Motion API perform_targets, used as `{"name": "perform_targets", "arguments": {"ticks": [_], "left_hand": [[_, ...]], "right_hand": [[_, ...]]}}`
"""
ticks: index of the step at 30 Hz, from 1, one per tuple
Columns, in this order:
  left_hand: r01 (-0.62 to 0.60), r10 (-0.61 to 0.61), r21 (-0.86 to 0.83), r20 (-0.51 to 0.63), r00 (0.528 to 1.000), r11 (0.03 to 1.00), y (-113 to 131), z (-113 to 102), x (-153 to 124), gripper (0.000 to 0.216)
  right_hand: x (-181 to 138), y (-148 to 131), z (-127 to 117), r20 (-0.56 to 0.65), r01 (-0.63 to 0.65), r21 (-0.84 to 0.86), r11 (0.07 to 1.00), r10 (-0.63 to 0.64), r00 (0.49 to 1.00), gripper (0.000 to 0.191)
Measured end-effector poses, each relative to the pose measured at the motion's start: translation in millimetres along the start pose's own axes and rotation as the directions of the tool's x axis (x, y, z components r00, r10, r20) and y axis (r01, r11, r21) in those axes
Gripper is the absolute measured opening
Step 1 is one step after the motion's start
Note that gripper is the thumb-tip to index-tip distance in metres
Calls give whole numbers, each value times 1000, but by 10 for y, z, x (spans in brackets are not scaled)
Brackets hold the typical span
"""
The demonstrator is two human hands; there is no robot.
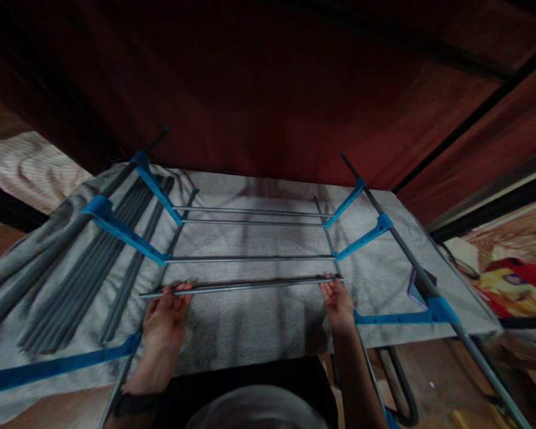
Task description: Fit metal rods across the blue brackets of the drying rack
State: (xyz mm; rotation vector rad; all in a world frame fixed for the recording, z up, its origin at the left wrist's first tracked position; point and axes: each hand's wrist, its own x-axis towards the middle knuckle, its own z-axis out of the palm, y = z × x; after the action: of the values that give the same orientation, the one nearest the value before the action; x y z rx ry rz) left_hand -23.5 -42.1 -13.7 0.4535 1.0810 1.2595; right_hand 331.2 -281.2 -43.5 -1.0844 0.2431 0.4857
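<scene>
A thin grey metal rod (254,286) lies level across the front of me, held near both of its ends. My left hand (166,316) pinches it, with a short tip sticking out past the fingers on the left. At the other end, the fingers of my right hand (337,301) close on the rod. Beyond it stands a rack frame of grey tubes with blue plastic brackets, such as the left bracket (125,235) and the right bracket (361,239). Several crossbars, among them the nearest fitted crossbar (250,260), span between the two sides.
Loose grey tubes (93,274) are bundled on the left of the grey blanket (250,328). A phone (417,289) lies by the right upright. Dark red fabric (268,107) hangs behind. A red and yellow packet (516,289) is at the far right.
</scene>
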Motion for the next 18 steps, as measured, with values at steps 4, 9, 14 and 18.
{"name": "perform_targets", "arguments": {"ticks": [4, 9, 14, 18], "left_hand": [[62, -61, 23, -48, 997, 998, -56, 176, -182, 19], [94, -97, 73, 44, 994, 993, -160, 354, -429, 22], [-23, -7, 152, 192, 981, 988, -251, 595, -754, 47], [-150, 78, 207, 319, 944, 967, -228, 789, -989, 47]], "right_hand": [[-18, 9, -10, 8, 8, -13, 1000, -8, 1000, 20], [-97, 64, 19, 63, -24, -33, 999, 26, 998, 24], [-181, 171, 102, 51, -60, -33, 998, 62, 997, 21], [-270, 198, 167, 88, -87, -47, 995, 91, 992, 23]]}}
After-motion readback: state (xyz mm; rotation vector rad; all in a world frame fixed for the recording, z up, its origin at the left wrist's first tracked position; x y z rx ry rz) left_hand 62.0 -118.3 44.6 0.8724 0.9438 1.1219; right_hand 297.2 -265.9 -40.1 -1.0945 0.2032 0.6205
